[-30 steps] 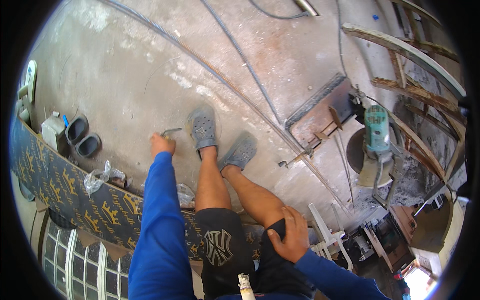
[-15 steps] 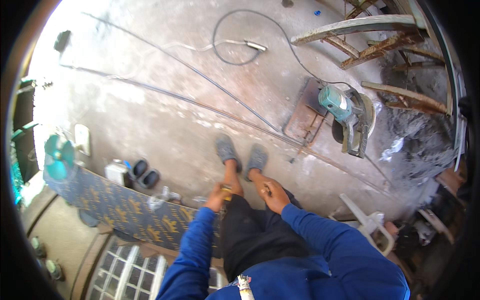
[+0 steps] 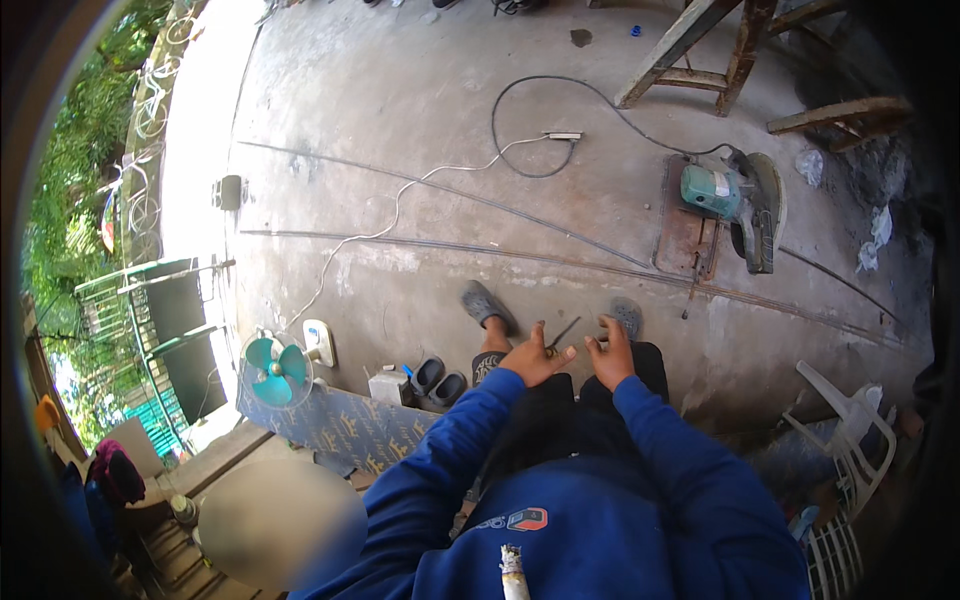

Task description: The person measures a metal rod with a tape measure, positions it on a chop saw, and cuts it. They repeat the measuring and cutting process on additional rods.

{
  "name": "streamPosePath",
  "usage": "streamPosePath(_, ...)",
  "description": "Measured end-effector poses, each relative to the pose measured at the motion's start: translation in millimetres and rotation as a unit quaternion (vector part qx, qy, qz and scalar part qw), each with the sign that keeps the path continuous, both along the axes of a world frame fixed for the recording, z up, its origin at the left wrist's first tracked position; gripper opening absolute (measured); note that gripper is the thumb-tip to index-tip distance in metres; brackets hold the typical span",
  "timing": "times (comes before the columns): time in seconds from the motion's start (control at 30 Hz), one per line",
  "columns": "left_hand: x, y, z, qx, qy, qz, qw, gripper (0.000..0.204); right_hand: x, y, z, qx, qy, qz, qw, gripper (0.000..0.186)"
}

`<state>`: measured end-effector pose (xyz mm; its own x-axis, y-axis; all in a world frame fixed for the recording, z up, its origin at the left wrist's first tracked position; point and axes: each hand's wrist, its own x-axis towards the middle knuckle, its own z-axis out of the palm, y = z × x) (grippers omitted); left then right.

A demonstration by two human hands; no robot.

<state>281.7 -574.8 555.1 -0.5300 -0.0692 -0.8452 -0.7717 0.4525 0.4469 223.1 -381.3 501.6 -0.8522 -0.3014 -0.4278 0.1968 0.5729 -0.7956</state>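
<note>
My left hand (image 3: 538, 358) is over my lap, with index finger and thumb stretched apart. A thin dark rod (image 3: 567, 331) sticks out from between its fingers; its lower end is hidden in the hand. Just to the right, my right hand (image 3: 613, 357) is held with thumb and fingers spread and nothing seen in it. The two hands are a short gap apart. Between my sleeves, a burning cigarette (image 3: 513, 575) juts in from the lower edge.
A teal chop saw (image 3: 712, 190) stands on the concrete floor at right, its cord looping to a socket (image 3: 564, 135). Long metal bars (image 3: 450, 245) cross the floor. A fan (image 3: 275, 370) and sandals (image 3: 440, 382) are at left, a broken white chair (image 3: 850, 425) at right.
The view has swung left, showing more of the outdoors. My hands have come closer together and their fingers have spread. The yellow thing at my left hand no longer shows clearly. My feet have moved apart.
</note>
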Motion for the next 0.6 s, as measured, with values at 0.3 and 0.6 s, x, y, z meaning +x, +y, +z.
streamPosePath(0.3, 8, -166, 40, 0.036, 0.141, -0.172, 0.974, 0.099, 36, -166, 35, -0.203, -0.385, -0.003, 0.901, 0.023)
streamPosePath(0.6, 23, -387, 49, -0.006, -0.002, -0.302, 0.953, 0.05, -12, -106, 47, -0.461, -0.303, -0.359, 0.753, 0.02)
